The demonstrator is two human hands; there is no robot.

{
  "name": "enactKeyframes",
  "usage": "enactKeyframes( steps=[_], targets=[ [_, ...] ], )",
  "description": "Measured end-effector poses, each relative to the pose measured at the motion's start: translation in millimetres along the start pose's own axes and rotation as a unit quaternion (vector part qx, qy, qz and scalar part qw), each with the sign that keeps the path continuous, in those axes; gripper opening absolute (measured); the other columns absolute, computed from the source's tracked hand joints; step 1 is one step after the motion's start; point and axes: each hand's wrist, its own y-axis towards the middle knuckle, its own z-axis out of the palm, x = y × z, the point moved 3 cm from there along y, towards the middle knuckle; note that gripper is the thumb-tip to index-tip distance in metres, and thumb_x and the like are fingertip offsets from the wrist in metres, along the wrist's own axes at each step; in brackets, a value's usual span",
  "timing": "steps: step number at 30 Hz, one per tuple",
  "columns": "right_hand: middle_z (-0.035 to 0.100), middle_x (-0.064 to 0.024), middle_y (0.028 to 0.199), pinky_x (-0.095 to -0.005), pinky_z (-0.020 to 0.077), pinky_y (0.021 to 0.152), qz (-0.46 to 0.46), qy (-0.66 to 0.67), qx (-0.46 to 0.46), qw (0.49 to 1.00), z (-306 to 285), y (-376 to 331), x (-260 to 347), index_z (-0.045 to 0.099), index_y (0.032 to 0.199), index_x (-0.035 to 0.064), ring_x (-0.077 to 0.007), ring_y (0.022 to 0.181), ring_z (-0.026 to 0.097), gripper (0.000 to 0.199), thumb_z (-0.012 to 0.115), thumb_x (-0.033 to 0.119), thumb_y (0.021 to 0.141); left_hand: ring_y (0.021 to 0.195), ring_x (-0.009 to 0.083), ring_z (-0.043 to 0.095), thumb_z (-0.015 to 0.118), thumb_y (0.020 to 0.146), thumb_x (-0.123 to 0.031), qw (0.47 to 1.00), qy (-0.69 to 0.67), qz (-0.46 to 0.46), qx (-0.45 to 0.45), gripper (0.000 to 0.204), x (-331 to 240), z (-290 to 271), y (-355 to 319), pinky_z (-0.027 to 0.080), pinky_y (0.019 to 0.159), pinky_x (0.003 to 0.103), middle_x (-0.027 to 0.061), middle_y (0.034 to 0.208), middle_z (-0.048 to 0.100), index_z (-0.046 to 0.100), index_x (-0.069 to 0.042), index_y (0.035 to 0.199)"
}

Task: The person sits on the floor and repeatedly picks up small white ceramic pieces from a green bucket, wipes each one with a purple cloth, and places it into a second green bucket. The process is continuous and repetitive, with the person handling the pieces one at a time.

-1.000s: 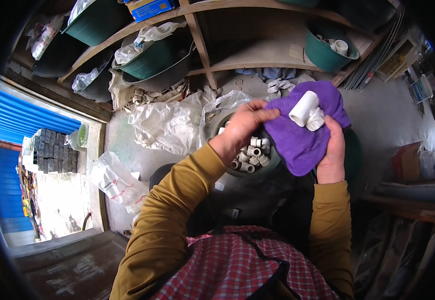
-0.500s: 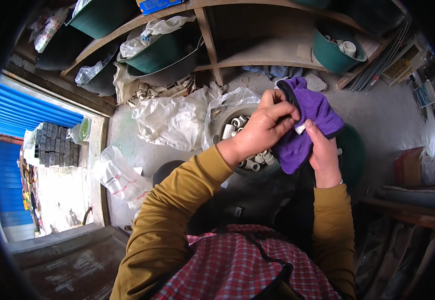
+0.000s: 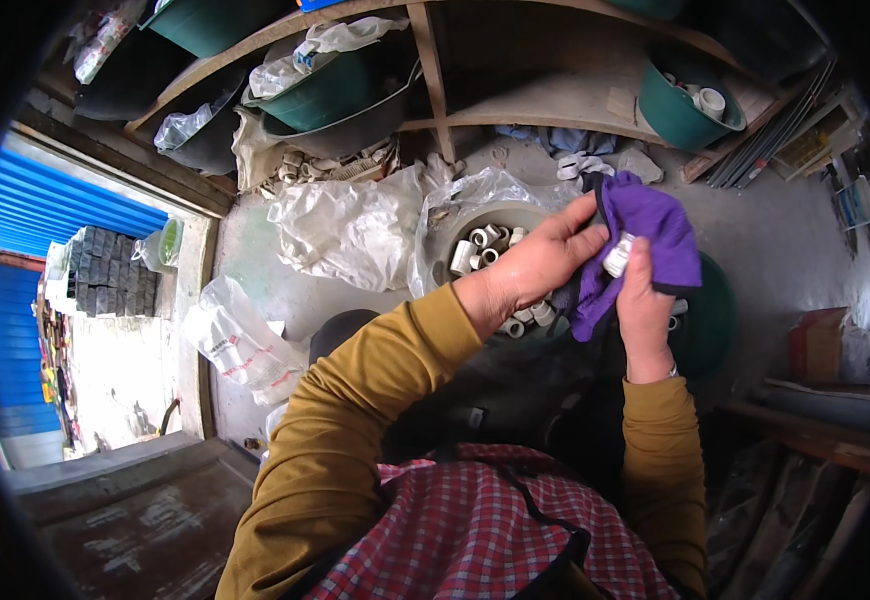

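Left hand [image 3: 535, 268] pinches purple cloth [image 3: 645, 235] at its upper edge, fingers closed on fabric. Right hand [image 3: 643, 300] grips a white fitting [image 3: 618, 256] wrapped in the cloth, above the basin [image 3: 455, 225] of fittings. Fitting: probably light, rigid, smooth; hold around barrel. Cloth: soft, limp; bunch to grip.

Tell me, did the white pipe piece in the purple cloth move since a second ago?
Yes. The white pipe piece sat on top of the purple cloth, level with the basin rim; now it is lower and wrapped between both hands.
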Motion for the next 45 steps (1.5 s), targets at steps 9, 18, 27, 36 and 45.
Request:
enactKeyframes(
  steps=[9, 18, 27, 36, 45],
  targets=[
    [0.055, -0.0127, 0.109, -0.0302, 0.0403, 0.086, 0.0, -0.071, 0.039, 0.997, 5, -13, -3, 0.048, 0.113, -0.0046, -0.0214, 0.101, 0.053, 0.031, 0.05, 0.014, 0.089, 0.096, 0.0116, 0.05, 0.045, 0.092, -0.015, 0.983, 0.117, 0.06, -0.128, 0.03, 24, -10, 11, 0.041, 0.086, 0.023, 0.0069, 0.105, 0.056, 0.046, 0.002, 0.117],
    [0.054, -0.0108, 0.111, -0.0293, 0.0396, 0.088, -0.016, -0.051, 0.064, 0.997, 13, -13, 7, 0.048, 0.115, -0.0048, -0.0189, 0.101, 0.052, 0.033, 0.052, 0.008, 0.085, 0.085, 0.0103, 0.051, 0.049, 0.09, -0.016, 0.976, 0.14, 0.088, -0.14, 0.022, 11, -15, 7, 0.043, 0.077, 0.024, 0.0043, 0.094, 0.057, 0.051, 0.001, 0.103],
    [0.058, -0.007, 0.102, -0.0285, 0.0436, 0.082, 0.294, 0.268, -0.175, 0.9, -3, -3, -14, 0.054, 0.107, -0.0024, -0.0156, 0.092, 0.056, 0.042, 0.05, 0.034, 0.088, 0.081, 0.0407, 0.05, 0.047, 0.084, -0.003, 0.87, 0.327, 0.27, -0.251, 0.022, 38, 9, -12, 0.043, 0.07, 0.039, 0.0225, 0.087, 0.052, 0.049, 0.003, 0.106],
    [0.057, -0.0065, 0.105, -0.0296, 0.0426, 0.084, 0.205, 0.185, -0.115, 0.954, -41, 5, -21, 0.053, 0.11, -0.0005, -0.0153, 0.094, 0.054, 0.035, 0.054, 0.026, 0.087, 0.09, 0.0212, 0.053, 0.072, 0.068, -0.014, 0.897, 0.401, 0.17, -0.076, 0.068, -15, -19, 0, 0.046, 0.081, 0.03, 0.0115, 0.114, 0.047, 0.038, -0.005, 0.127],
    [0.039, -0.0119, 0.131, -0.0343, 0.0318, 0.099, 0.2, 0.389, 0.083, 0.896, -18, -4, 2, 0.032, 0.13, 0.0, -0.0226, 0.119, 0.04, 0.054, 0.032, 0.039, 0.094, 0.085, 0.0315, 0.056, 0.078, 0.054, -0.026, 0.827, 0.528, 0.153, -0.112, 0.07, -27, -6, -4, 0.047, 0.074, 0.035, 0.017, 0.097, 0.052, 0.047, 0.002, 0.11]
  ],
)
